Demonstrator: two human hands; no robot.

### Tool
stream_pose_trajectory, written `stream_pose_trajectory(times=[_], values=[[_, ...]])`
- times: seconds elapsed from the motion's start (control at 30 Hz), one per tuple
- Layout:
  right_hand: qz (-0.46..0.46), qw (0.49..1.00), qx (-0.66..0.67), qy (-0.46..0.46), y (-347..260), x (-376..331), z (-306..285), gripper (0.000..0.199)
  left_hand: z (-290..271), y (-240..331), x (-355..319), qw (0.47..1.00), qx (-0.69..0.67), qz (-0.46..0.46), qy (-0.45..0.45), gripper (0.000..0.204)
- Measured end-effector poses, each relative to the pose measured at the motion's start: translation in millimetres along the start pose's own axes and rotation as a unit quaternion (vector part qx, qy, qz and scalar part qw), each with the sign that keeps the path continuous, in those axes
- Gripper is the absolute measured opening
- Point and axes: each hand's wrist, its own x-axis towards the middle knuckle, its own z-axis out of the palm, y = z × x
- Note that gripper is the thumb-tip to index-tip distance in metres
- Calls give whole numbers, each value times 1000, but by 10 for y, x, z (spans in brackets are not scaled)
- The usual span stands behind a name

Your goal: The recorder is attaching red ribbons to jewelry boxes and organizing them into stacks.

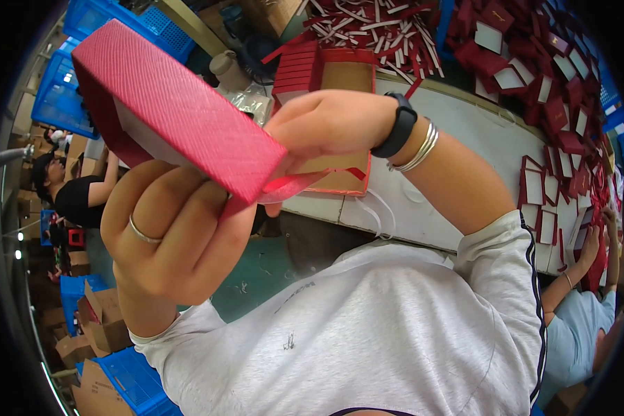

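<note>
A red textured cardboard box (180, 104), with a pale inside, is held up slantwise in front of me. My left hand (177, 232), with a ring on one finger, is closed around its lower side. At the box's right end is my right hand (336, 125), its fingers bent against the corner and partly hidden behind it. Below that hand a red ribbon (305, 182) trails from the box end to the right. Whether the right fingers also pinch the ribbon is hidden.
On the white table (437, 139) stands an open carton (347, 73) beside a row of stacked red boxes (298, 73). Red and white strips (374, 31) lie heaped behind. Many red boxes (555, 83) are piled at right, near a co-worker (579, 326). Blue crates (62, 90) stand left.
</note>
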Motion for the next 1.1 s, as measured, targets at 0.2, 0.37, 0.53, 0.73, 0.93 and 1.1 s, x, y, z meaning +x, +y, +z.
stream_pose_trajectory(times=[0.2,0.37,0.53,0.73,0.93,1.1], values=[[-7,979,132,-152,180,45,-169,42,-185,112,126,992,108,17,-65,24],[-108,991,59,-48,102,-152,-153,17,-106,81,255,995,56,-10,-84,23],[-187,826,-396,354,-400,-764,-12,13,371,133,115,934,-261,-236,69,20],[-293,520,-651,469,-702,-1374,351,17,1196,816,-6,447,-758,-405,249,40],[-173,448,-833,275,-320,-1301,402,28,1599,1261,198,281,-829,-359,324,31],[-125,429,-845,293,-111,-1337,247,24,1621,1313,429,375,-801,-362,293,47]])
